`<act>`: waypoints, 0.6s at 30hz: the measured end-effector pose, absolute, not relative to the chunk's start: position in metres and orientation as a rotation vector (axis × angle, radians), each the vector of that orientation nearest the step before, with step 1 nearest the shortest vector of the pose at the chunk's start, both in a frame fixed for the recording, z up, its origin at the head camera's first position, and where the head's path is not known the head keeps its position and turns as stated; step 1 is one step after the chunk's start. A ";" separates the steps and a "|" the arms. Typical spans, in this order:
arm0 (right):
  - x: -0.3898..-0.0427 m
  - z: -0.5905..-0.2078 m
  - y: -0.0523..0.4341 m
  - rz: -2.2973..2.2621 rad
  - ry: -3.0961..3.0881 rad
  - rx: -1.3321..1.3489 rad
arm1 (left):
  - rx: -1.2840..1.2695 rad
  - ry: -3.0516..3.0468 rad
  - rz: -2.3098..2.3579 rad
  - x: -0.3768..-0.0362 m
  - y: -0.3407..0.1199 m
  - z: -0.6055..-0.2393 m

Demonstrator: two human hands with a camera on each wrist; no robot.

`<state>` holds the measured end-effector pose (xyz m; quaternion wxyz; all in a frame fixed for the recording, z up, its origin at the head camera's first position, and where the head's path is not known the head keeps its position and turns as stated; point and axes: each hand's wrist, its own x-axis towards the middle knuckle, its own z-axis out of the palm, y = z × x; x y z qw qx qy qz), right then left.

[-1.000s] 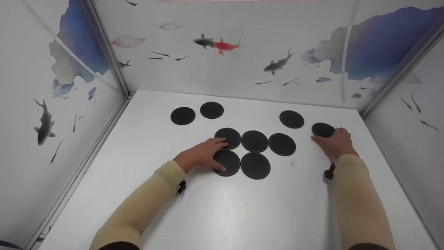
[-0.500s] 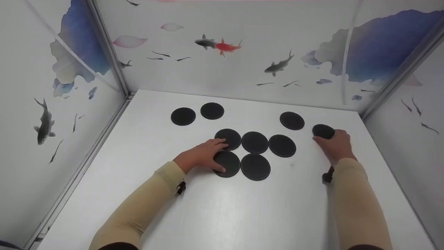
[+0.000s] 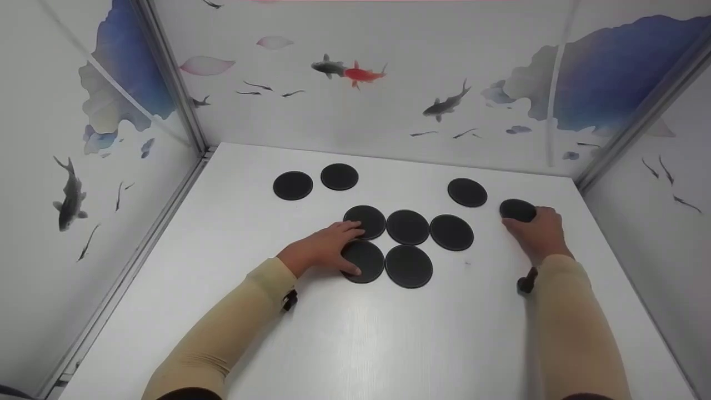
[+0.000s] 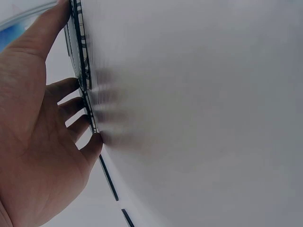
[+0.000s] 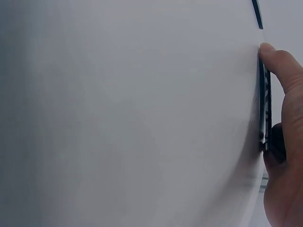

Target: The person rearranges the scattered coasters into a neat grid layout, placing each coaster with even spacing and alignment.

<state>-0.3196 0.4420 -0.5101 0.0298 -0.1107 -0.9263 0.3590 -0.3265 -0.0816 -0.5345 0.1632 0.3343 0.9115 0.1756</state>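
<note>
Several flat round black discs lie on the white table. In the head view my left hand (image 3: 322, 247) rests across two of them at the left of a cluster: its fingers touch the upper-left disc (image 3: 369, 216), its thumb the lower-left disc (image 3: 364, 266). The left wrist view shows spread fingers (image 4: 71, 104) against the discs' thin edges. At the far right my right hand (image 3: 541, 233) grips another black disc (image 3: 516, 209) by its rim. That disc's edge (image 5: 268, 109) shows thin in the right wrist view, between thumb and fingers, most of which are hidden.
Touching neighbours in the cluster are the middle disc (image 3: 408, 226), right disc (image 3: 452, 232) and lower-right disc (image 3: 409, 266). Two discs lie at the back left, one of them this disc (image 3: 293, 185). A single disc (image 3: 467, 192) lies at the back right. Printed white walls (image 3: 389, 128) enclose the table.
Over the last second the right wrist has shifted slightly, with the right hand still on its disc. My left hand and the discs look unmoved on the table.
</note>
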 end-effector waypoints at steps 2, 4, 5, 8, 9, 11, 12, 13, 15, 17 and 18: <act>-0.319 -0.510 0.443 1.108 -2.857 -0.325 | 0.949 2.602 0.490 -0.327 -0.081 -0.536; -0.319 -0.510 0.444 1.122 -2.850 -0.312 | 0.950 2.602 0.482 -0.327 -0.081 -0.536; -0.318 -0.510 0.444 1.131 -2.844 -0.300 | 0.952 2.602 0.481 -0.328 -0.081 -0.537; -0.318 -0.511 0.446 1.123 -2.834 -0.256 | 0.949 2.599 0.486 -0.327 -0.082 -0.536; -0.319 -0.512 0.447 1.122 -2.829 -0.243 | 0.946 2.597 0.488 -0.327 -0.082 -0.535; -0.322 -0.516 0.451 1.115 -2.825 -0.212 | 0.937 2.596 0.492 -0.326 -0.082 -0.534; -0.325 -0.519 0.455 1.101 -2.834 -0.212 | 0.933 2.596 0.490 -0.325 -0.082 -0.533; -0.330 -0.523 0.461 1.093 -2.842 -0.204 | 0.930 2.596 0.488 -0.325 -0.081 -0.532; -0.339 -0.531 0.472 1.056 -2.864 -0.178 | 0.928 2.598 0.490 -0.325 -0.081 -0.532; -0.346 -0.537 0.483 1.000 -2.903 -0.157 | 0.928 2.596 0.488 -0.325 -0.081 -0.532; -0.349 -0.539 0.487 0.971 -2.918 -0.149 | 0.928 2.595 0.490 -0.325 -0.080 -0.533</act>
